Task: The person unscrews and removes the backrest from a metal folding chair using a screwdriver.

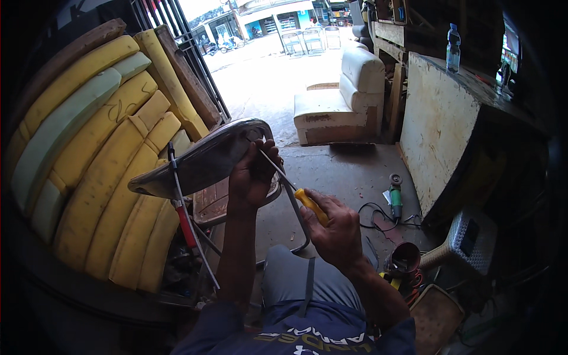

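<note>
A metal folding chair (201, 154) stands tilted in front of me, its curved upper panel raised. My left hand (253, 174) is closed at that panel's right end, around the chair by the screwdriver's tip; what exactly its fingers press on is partly hidden. My right hand (334, 228) grips the yellow handle of a screwdriver (310, 203), whose long shaft runs up to my left fingers. A long thin bar with a red part (183, 219) crosses the chair's left side. My legs are bent beneath the chair.
Stacked yellow foam cushions (97, 195) line the left. A white worn seat (334, 106) stands ahead by the bright opening. At right are a cabinet (438, 118) with a water bottle (453, 56), a green grinder (395, 201) with cable, a woven stool (467, 242) and a tool bucket (405, 257).
</note>
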`<move>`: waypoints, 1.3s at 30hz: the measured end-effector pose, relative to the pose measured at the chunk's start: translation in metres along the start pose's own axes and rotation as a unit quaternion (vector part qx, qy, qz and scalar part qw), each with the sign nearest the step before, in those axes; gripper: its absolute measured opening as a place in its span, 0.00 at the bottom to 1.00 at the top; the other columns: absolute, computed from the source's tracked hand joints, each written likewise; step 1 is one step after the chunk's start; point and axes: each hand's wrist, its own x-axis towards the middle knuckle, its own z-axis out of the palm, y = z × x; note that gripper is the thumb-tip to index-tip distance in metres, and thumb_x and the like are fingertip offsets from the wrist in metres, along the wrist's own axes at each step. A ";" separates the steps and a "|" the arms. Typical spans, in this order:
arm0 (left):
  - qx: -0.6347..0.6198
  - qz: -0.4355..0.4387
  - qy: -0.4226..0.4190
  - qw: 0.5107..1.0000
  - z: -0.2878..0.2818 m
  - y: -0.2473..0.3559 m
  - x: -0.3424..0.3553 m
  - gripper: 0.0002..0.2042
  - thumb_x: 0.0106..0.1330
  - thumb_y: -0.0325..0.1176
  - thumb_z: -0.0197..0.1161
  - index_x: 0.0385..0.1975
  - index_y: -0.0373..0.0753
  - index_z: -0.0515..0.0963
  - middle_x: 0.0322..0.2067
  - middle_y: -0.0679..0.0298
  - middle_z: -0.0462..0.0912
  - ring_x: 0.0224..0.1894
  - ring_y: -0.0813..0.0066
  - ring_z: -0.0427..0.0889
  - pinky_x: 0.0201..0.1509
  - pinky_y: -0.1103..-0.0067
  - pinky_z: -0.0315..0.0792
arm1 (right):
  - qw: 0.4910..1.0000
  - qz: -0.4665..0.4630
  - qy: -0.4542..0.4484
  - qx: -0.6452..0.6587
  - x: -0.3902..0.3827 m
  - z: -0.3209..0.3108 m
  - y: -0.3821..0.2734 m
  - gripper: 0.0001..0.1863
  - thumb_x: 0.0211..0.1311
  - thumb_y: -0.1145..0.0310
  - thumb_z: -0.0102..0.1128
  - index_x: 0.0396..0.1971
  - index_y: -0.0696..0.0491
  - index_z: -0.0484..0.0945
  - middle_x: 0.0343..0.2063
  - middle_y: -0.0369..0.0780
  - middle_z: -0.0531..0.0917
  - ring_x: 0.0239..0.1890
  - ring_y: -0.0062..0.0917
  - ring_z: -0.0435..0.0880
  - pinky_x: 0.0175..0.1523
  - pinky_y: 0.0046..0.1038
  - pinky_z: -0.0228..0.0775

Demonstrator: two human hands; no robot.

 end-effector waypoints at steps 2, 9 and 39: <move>0.002 0.001 -0.002 1.000 0.000 0.002 0.002 0.10 0.74 0.34 0.52 0.46 0.38 0.78 0.46 0.54 0.84 0.48 0.64 0.84 0.58 0.67 0.77 | 1.000 -0.016 0.007 0.000 0.002 0.004 0.001 0.19 0.62 0.70 0.61 0.51 0.65 0.78 0.40 0.55 0.83 0.39 0.43 0.87 0.47 0.35 0.80; 0.012 0.000 0.001 1.000 -0.003 0.009 0.005 0.09 0.74 0.33 0.53 0.44 0.38 0.79 0.44 0.55 0.84 0.47 0.65 0.84 0.57 0.67 0.77 | 1.000 -0.024 0.007 -0.017 0.008 0.008 0.001 0.19 0.62 0.69 0.61 0.50 0.66 0.78 0.40 0.56 0.83 0.40 0.44 0.86 0.48 0.36 0.80; -0.003 0.113 0.129 0.985 0.024 -0.011 0.021 0.06 0.70 0.33 0.60 0.36 0.37 0.78 0.33 0.59 0.84 0.37 0.64 0.85 0.48 0.68 0.80 | 0.959 -0.147 0.000 -0.242 0.022 -0.003 0.007 0.19 0.60 0.69 0.61 0.51 0.58 0.75 0.35 0.47 0.82 0.25 0.41 0.84 0.34 0.35 0.79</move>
